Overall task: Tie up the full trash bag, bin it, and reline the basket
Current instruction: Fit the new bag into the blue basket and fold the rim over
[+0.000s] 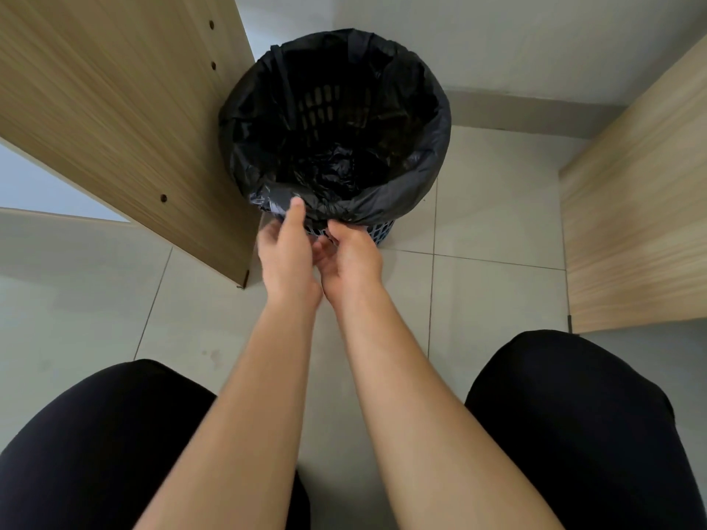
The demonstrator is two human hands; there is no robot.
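Note:
A blue lattice basket (384, 229) stands on the tiled floor, lined with a black trash bag (417, 162) folded over its rim. The bag's inside looks dark and crumpled at the bottom. My left hand (285, 248) reaches the bag's near edge, thumb raised against the folded plastic, fingers hidden under the fold. My right hand (350, 254) sits just right of it, below the rim, with its fingers curled toward the bag's lower edge. Whether either hand actually grips the plastic is hidden.
A wooden panel (126, 109) with drilled holes leans close on the basket's left. Another wooden panel (635, 208) stands to the right. A white wall (516, 40) is behind the basket. My knees in black trousers (566, 415) frame the bottom of the view.

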